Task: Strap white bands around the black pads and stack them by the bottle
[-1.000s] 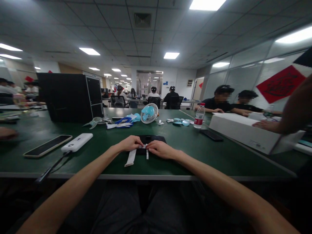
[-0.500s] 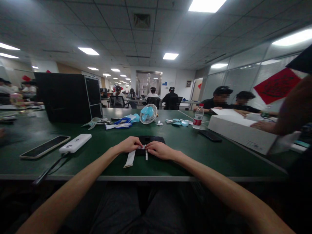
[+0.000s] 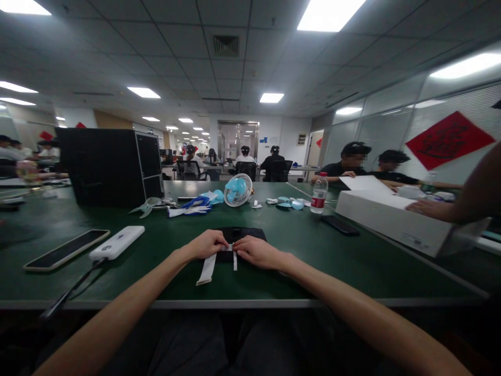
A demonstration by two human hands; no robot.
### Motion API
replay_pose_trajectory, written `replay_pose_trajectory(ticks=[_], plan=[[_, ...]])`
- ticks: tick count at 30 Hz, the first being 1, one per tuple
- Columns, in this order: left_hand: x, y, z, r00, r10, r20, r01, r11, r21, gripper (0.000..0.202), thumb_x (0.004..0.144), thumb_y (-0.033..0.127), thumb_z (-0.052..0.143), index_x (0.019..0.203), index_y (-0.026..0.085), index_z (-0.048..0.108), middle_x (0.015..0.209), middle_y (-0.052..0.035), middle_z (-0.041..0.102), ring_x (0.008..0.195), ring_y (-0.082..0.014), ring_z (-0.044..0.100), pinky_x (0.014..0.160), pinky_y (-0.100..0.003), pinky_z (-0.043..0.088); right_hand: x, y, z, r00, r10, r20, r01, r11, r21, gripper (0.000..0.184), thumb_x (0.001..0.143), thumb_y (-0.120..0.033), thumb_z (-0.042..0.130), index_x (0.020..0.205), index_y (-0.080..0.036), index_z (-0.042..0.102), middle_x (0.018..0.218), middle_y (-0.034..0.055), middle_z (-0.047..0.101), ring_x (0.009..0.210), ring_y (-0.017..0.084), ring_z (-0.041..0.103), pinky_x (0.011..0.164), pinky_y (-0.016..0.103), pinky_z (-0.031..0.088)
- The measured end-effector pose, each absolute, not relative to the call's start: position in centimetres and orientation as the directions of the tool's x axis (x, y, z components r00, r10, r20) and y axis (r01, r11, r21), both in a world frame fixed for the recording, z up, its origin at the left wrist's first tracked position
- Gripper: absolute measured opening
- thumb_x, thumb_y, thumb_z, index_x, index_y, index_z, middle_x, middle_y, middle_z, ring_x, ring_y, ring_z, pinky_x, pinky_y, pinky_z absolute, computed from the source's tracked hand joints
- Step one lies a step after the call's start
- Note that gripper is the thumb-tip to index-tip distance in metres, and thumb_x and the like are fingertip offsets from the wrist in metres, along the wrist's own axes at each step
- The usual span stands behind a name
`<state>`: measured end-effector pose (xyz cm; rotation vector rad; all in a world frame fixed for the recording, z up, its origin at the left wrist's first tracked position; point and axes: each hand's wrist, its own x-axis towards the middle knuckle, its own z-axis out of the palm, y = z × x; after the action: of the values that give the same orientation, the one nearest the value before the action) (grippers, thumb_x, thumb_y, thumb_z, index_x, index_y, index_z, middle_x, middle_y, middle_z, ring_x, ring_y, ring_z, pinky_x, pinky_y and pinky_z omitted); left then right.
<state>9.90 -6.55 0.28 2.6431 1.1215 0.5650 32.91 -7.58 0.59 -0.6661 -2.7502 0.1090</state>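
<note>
My left hand (image 3: 209,244) and my right hand (image 3: 255,251) meet over a flat black object (image 3: 250,233) lying on the green table. Between their fingertips runs a white strip (image 3: 207,270), pinched by both hands. Its wider end hangs down toward me below my left hand, with a beige edge at the tip. A narrow white end (image 3: 235,261) hangs beside my right fingers. I cannot make out whether the strip is paper or tape. My fingers hide much of the black object's middle.
A white power bank (image 3: 117,243) with a cable and a phone (image 3: 67,250) lie left. Behind are a black case (image 3: 102,167), gloves (image 3: 191,207), a small fan (image 3: 238,190) and a bottle (image 3: 319,194). At right, another person's hand (image 3: 426,209) touches a white box (image 3: 391,219).
The whole view has shifted slightly, so the table sits lower in the picture. My hands stay over the black object, still holding the strip. The other person's arm at right has moved a little.
</note>
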Motion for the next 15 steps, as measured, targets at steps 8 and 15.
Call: replay_pose_trajectory(ticks=[8, 15], plan=[[10.0, -6.3, -0.1, 0.627, 0.728, 0.278, 0.644, -0.685, 0.340, 0.023, 0.084, 0.025, 0.052, 0.094, 0.021, 0.072, 0.090, -0.0024, 0.063, 0.080, -0.0123, 0.058, 0.076, -0.022, 0.042, 33.2, -8.8, 1.0, -0.838, 0.475, 0.269, 0.463, 0.880, -0.109, 0.035, 0.092, -0.026, 0.043, 0.119, -0.014, 0.062, 0.121, 0.0108, 0.062, 0.113, 0.021, 0.053, 0.099, 0.035, 0.037], [10.2, -6.6, 0.3, 0.626, 0.735, 0.259, 0.663, -0.677, 0.319, 0.023, 0.085, 0.024, 0.051, 0.095, 0.023, 0.072, 0.091, -0.0025, 0.062, 0.081, -0.0123, 0.057, 0.075, -0.022, 0.042, 33.9, -9.4, 0.8, -0.858, 0.447, 0.254, 0.442, 0.894, -0.080, 0.037, 0.093, -0.027, 0.042, 0.125, -0.019, 0.058, 0.125, 0.0082, 0.060, 0.116, 0.020, 0.052, 0.101, 0.035, 0.035]])
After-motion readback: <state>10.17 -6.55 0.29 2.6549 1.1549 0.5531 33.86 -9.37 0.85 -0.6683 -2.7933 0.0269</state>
